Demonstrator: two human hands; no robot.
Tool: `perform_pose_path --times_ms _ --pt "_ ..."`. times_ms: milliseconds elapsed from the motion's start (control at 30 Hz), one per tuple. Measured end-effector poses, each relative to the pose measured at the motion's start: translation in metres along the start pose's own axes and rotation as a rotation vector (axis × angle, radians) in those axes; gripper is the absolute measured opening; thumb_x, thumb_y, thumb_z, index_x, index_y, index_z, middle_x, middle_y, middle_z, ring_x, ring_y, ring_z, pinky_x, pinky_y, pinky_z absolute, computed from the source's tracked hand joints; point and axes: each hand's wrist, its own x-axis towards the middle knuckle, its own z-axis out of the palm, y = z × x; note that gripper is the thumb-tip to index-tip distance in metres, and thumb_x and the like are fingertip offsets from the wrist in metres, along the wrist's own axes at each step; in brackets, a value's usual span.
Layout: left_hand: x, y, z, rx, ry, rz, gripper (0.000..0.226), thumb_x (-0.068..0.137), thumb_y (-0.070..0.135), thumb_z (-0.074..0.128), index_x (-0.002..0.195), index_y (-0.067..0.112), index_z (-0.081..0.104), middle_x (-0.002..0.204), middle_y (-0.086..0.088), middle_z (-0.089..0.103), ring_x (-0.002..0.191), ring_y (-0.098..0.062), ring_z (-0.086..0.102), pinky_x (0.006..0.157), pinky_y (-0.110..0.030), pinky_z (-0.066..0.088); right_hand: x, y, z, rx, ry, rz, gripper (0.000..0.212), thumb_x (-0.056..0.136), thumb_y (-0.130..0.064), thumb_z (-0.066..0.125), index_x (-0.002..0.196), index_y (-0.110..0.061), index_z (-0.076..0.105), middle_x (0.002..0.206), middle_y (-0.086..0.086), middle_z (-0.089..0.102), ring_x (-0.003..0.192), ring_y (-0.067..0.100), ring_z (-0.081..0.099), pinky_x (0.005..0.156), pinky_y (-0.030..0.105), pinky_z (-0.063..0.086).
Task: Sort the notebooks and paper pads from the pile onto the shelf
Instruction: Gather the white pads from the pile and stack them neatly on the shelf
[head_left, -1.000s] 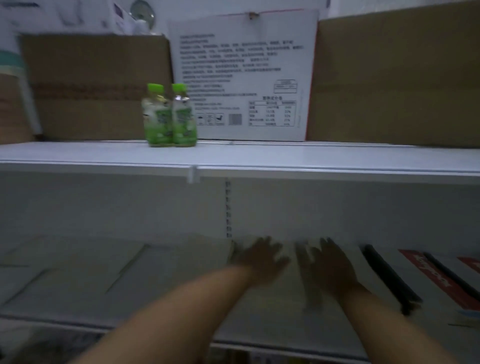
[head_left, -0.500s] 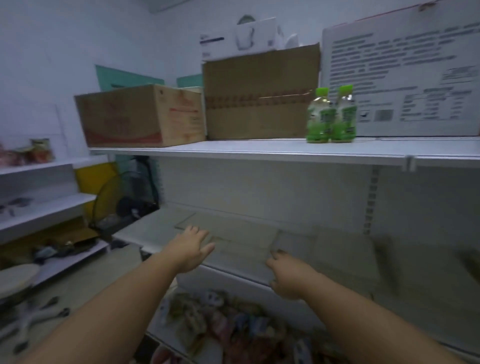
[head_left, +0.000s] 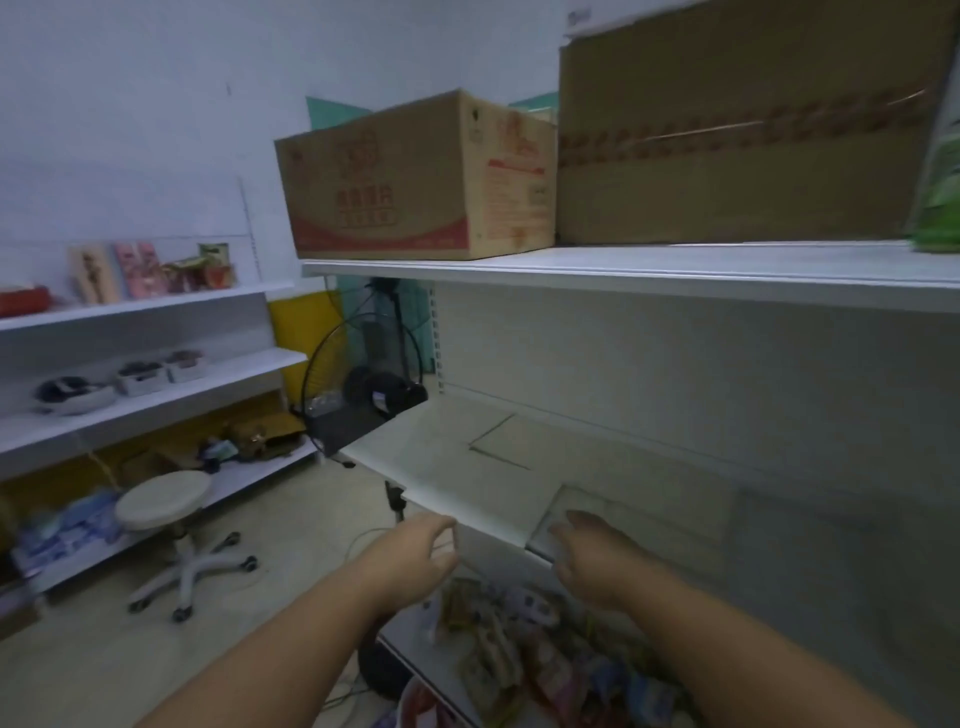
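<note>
Both hands loose, empty: L hand (head_left: 415, 560) by shelf (head_left: 441, 467) edge, R hand (head_left: 597, 564) touching pad (head_left: 644, 512).

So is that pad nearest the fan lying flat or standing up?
Flat: the pad lies on the middle shelf, its whole cover facing up.

Both arms reach forward, left hand (head_left: 415, 558) and right hand (head_left: 597, 564) relaxed (fingers (head_left: 434, 525) loosely curled).

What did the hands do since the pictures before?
Both hands drew back from deep on the shelf to its front edge: left hand just off it, right hand over a pale pad. Neither holds anything. The view swung left. Boxes and green bottles stayed put.
</note>
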Motion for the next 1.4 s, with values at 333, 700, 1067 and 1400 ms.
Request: perform_pose_path --times_ms 333,700,1067,1400 --pt "0.097 -0.078 0.010 -0.559 -0.287 -0.281 0.051 0.094 0.046 0.049 0.129 0.011 0.056 0.117 -0.003 0.065 0.099 -0.014 0.063 0.089 -0.031 0.050 0.115 -0.049 0.001 -0.189 -0.094 -0.162 0.024 0.092 -0.032 0.047 0.072 -0.020 0.053 0.078 0.006 0.051 0.069 0.020 0.046 0.057 0.022 0.026" --pt "0.146 -0.096 0.011 -1.274 -0.238 -0.540 0.042 0.088 0.035 0.064 0.116 0.005 0.058 0.090 -0.018 0.073 0.083 -0.031 0.072 0.064 -0.032 0.057 0.117 -0.073 -0.006 -0.484 -0.143 -0.442 0.029 0.097 -0.014 0.038 0.105 -0.001 0.062 0.102 0.020 0.061 0.088 0.035 0.059 0.047 0.027 0.014" --pt "0.156 -0.136 -0.026 -1.389 -0.220 -0.095 0.027 0.095 0.015 0.053 0.121 0.011 0.055 0.103 -0.013 0.073 0.081 -0.027 0.072 0.062 -0.034 0.057 0.167 -0.048 -0.037 0.670 0.173 0.358 0.053 0.091 -0.039 0.058 0.138 -0.021 0.042 0.132 -0.002 0.051 0.114 0.015 0.054 0.088 0.023 0.045" --pt "0.160 -0.179 -0.045 -1.834 0.054 -0.004 0.024 0.079 -0.003 0.066 0.099 0.009 0.065 0.085 -0.011 0.075 0.075 -0.027 0.073 0.068 -0.039 0.060 0.226 -0.152 -0.010 2.092 0.183 0.321 0.035 0.084 -0.007 0.060 0.118 -0.010 0.060 0.103 0.012 0.072 0.094 0.030 0.069 0.072 0.040 0.057"
